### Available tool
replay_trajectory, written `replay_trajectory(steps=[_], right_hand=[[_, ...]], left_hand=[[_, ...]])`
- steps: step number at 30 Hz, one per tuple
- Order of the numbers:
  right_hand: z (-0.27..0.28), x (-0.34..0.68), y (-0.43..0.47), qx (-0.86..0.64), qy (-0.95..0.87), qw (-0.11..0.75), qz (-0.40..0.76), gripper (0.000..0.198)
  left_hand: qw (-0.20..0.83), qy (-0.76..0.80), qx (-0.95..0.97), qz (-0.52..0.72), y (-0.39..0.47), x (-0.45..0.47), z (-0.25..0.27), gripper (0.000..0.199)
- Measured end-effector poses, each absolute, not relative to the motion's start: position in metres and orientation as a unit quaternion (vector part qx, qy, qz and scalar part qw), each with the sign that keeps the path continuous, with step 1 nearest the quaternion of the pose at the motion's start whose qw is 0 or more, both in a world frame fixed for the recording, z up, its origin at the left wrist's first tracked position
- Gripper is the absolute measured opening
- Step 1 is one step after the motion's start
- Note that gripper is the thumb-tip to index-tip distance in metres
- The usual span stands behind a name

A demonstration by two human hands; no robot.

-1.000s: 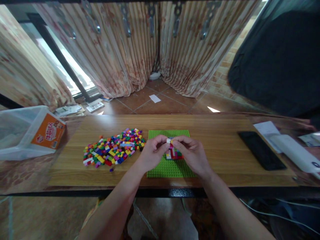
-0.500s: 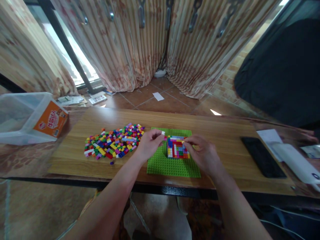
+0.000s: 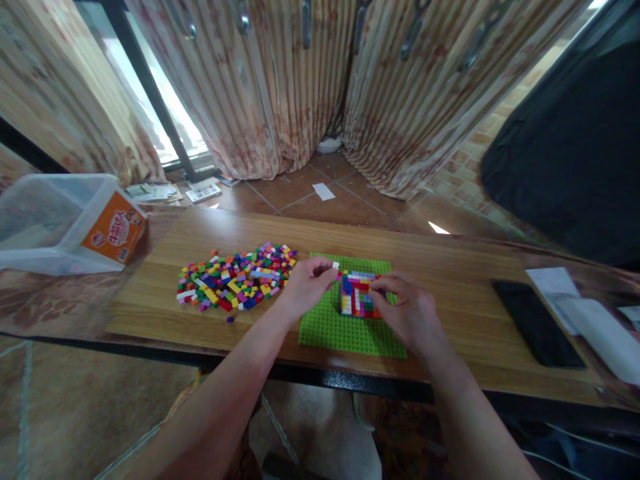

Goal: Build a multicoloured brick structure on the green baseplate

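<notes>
My left hand (image 3: 307, 283) is closed in a pinch on a small white brick (image 3: 335, 265), just past the upper left corner of a multicoloured block of bricks (image 3: 354, 304). A pink brick (image 3: 339, 275) shows right below those fingertips; whether it is held too, I cannot tell. The block is fixed on a green studded baseplate (image 3: 325, 333). Over its right side my right hand (image 3: 410, 307) pinches a small yellow brick, mostly hidden by the fingertips, and also covers part of the block.
Loose bricks in many colours lie in a pile (image 3: 235, 280) left of the baseplate, with a single purple brick (image 3: 230, 319) in front. A clear plastic bin (image 3: 60, 257) with an orange label stands far left. At the right lie a black phone (image 3: 537, 323) and a white device (image 3: 600, 333).
The view has shifted slightly, so the table appears a little further right. The yellow brick at my right fingertips shows less than before. Both hands keep their pinch over the block.
</notes>
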State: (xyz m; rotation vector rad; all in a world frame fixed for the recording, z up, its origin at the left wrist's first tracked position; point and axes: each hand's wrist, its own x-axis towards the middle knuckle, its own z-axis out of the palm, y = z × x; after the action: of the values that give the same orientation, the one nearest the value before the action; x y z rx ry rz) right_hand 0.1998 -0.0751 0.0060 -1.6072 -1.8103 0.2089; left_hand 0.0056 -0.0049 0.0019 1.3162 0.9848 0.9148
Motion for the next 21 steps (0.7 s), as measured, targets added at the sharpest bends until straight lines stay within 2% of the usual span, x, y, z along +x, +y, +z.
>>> replay_trajectory(steps=[4, 10, 16, 21], right_hand=[[0.006, 0.203, -0.076, -0.642, -0.661, 0.370, 0.121, 0.009], [0.003, 0.207, -0.074, -0.689, -0.571, 0.404, 0.190, 0.028], [-0.009, 0.204, -0.067, -0.728, -0.531, 0.385, 0.202, 0.047], [-0.011, 0.202, -0.066, -0.732, -0.528, 0.369, 0.221, 0.049]], left_hand=[[0.588, 0.423, 0.570, 0.388, -0.005, 0.005, 0.002, 0.013], [0.585, 0.428, 0.570, 0.387, -0.005, 0.005, 0.002, 0.013], [0.589, 0.428, 0.566, 0.387, -0.007, 0.005, 0.005, 0.013], [0.588, 0.431, 0.564, 0.388, -0.006, 0.005, 0.003, 0.013]])
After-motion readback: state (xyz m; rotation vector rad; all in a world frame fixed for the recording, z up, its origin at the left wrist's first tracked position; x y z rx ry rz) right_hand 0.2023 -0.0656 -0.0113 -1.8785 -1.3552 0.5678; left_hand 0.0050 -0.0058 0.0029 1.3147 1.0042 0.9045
